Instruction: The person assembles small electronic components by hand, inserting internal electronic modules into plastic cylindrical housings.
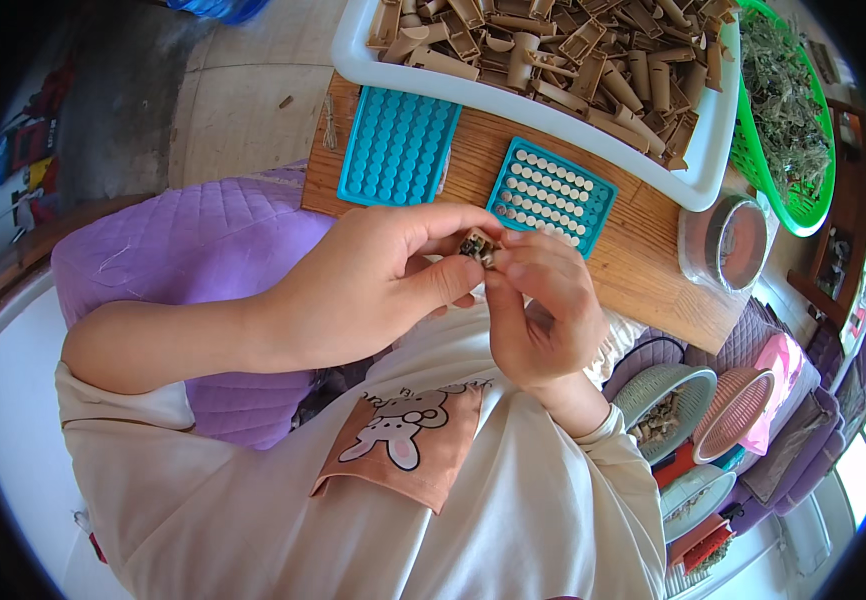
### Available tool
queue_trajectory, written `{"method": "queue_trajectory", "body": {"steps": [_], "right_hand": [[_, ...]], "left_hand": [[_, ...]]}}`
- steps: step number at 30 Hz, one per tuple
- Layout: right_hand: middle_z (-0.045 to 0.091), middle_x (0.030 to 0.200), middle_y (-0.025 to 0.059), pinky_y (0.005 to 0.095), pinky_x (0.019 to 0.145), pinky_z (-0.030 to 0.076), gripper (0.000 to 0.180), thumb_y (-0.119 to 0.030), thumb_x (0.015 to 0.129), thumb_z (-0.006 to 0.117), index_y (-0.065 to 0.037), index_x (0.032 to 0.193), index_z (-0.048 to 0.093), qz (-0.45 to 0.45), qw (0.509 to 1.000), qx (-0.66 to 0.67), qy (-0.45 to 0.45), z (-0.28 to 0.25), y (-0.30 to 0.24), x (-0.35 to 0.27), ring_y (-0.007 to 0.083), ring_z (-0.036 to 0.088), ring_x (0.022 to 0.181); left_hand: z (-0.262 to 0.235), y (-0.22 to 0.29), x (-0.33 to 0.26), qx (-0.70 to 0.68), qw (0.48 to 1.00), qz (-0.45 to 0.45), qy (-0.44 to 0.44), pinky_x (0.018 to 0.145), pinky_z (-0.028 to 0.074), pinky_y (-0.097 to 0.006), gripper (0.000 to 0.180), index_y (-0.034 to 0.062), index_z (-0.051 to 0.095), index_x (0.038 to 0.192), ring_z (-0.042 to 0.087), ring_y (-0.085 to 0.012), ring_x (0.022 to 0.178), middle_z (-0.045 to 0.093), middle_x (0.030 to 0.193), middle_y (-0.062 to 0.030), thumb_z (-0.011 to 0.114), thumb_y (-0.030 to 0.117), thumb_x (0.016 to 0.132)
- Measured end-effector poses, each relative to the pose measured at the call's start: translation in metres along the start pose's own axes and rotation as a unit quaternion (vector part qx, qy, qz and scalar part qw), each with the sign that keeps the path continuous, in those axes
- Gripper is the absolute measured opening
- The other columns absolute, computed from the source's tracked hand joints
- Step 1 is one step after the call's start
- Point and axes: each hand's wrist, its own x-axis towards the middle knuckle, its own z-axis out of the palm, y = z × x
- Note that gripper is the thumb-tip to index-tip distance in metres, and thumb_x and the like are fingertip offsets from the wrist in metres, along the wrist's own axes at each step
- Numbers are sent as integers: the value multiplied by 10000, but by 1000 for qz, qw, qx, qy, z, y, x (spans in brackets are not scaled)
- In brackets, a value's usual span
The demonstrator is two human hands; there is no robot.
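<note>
Pinching a small brownish piece (478,246) between thumb and fingertips, the left hand (373,285) is held just in front of the chest, its fingers curled around the piece. The right hand (543,310) is pressed against it from the other side, fingertips closed on the same piece, so that the piece is gripped between both hands. Just beyond the fingertips, a teal tray filled with pale discs (551,195) is seen on a wooden board (643,255). Beyond the left hand, a second teal tray with empty holes (398,145) is laid. Farther off, a white bin of tan tubes (553,60) is placed, and beyond the right hand a green basket (788,120).
</note>
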Motion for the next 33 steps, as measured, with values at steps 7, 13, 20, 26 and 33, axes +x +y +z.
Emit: {"method": "queue_trajectory", "body": {"steps": [7,13,20,26,33], "right_hand": [[541,749,54,321,792,392,271,66,571,628,-46,792,519,38,982,-53,-179,-20,-9,25,227,551,787],[471,879,102,310,754,398,414,22,585,645,-40,957,474,233,910,111,-326,-26,2,56,248,472,853],[503,928,81,288,742,413,414,-60,626,675,-28,989,479,261,857,217,-388,-26,23,65,211,495,863],[543,868,71,282,711,434,229,-54,684,619,-16,902,560,196,896,188,-351,-52,48,104,209,535,791],[517,949,71,322,768,423,204,12,658,564,-71,837,615,-139,843,-377,-356,-52,103,137,242,482,916]], "left_hand": [[-2,10,2,150,989,6,-4,656,461,-238,275,-24,447,1091,562,-112,734,567,862,-81,460,83,838],[-6,12,3,196,980,-11,-19,628,461,-246,273,-32,458,1082,571,-120,701,578,838,-81,449,67,827],[-5,13,3,136,989,-8,-59,637,448,-227,270,-24,453,1078,555,-102,743,562,895,-62,443,92,835],[-7,15,2,-32,996,-53,-62,663,436,-209,245,26,446,1077,539,-86,742,553,897,-58,427,114,849],[-6,10,3,-21,998,-50,-34,696,451,-226,251,55,431,1100,528,-89,787,502,1015,-69,429,130,860]]}}
